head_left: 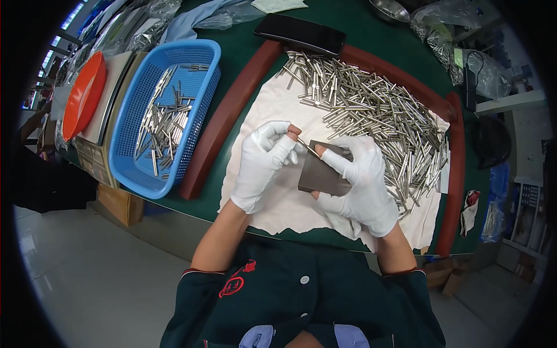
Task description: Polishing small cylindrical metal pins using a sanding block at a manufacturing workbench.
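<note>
My left hand (261,165), in a white glove with bare fingertips, pinches one end of a thin metal rod (307,148). The rod slants down to the right, and its other end reaches the thumb of my right hand (365,188). That hand wears the same kind of glove and grips a flat grey-brown block (313,173) between thumb and fingers. Whether the rod touches the block's face, I cannot tell. Under both hands spreads a pale cloth (261,119). A heap of short silver metal rods (377,110) covers its far right part.
A dark red raised border (226,119) frames the cloth on three sides. Across its far edge lies a black phone (300,35). At the left stands a blue plastic basket (123,136) with several rods inside, beside an orange bowl (85,95). Plastic bags (449,23) lie far right.
</note>
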Tool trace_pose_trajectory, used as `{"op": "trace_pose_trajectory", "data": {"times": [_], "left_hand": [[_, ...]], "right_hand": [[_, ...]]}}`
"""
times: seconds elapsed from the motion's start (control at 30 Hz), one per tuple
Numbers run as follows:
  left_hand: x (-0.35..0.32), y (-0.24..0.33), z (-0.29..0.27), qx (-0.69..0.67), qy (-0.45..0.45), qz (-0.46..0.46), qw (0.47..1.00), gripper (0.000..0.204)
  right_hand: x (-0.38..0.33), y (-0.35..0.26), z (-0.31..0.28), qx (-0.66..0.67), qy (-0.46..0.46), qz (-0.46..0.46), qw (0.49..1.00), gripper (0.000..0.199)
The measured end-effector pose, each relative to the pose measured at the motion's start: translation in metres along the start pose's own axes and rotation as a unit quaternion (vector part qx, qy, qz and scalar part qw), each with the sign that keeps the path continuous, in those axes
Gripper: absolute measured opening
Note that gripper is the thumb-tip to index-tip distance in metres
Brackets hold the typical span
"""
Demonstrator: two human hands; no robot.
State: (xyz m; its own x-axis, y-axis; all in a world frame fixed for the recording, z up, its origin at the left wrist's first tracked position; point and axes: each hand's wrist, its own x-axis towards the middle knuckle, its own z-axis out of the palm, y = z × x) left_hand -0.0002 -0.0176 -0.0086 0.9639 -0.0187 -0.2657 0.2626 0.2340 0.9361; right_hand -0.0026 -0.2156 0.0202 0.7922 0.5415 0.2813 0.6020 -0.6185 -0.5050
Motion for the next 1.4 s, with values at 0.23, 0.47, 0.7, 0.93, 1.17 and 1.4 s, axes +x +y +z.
{"op": "trace_pose_trajectory", "data": {"times": [0.23,0.47,0.7,0.93,1.17,1.4], "left_hand": [[0.002,0.006,-0.006,-0.048,0.003,0.091,0.995,0.021],[0.005,0.001,-0.012,-0.172,-0.065,0.007,0.983,0.019],[0.005,-0.006,-0.012,-0.309,-0.057,-0.038,0.949,0.014],[0.012,-0.019,-0.022,-0.408,-0.089,-0.010,0.909,0.010],[0.016,-0.028,-0.025,-0.355,-0.060,-0.007,0.933,0.015],[0.010,-0.008,-0.011,-0.258,-0.005,-0.035,0.965,0.043]], "right_hand": [[0.000,0.008,-0.009,0.035,0.018,0.003,0.999,0.065],[0.000,0.011,-0.016,0.066,0.083,0.058,0.993,0.063],[0.001,0.009,-0.014,0.073,0.076,0.069,0.992,0.063],[-0.001,0.010,-0.012,0.098,0.097,0.092,0.986,0.062],[-0.002,0.011,-0.013,0.088,0.091,0.099,0.987,0.063],[-0.002,0.012,-0.013,0.094,0.093,0.108,0.985,0.062]]}}
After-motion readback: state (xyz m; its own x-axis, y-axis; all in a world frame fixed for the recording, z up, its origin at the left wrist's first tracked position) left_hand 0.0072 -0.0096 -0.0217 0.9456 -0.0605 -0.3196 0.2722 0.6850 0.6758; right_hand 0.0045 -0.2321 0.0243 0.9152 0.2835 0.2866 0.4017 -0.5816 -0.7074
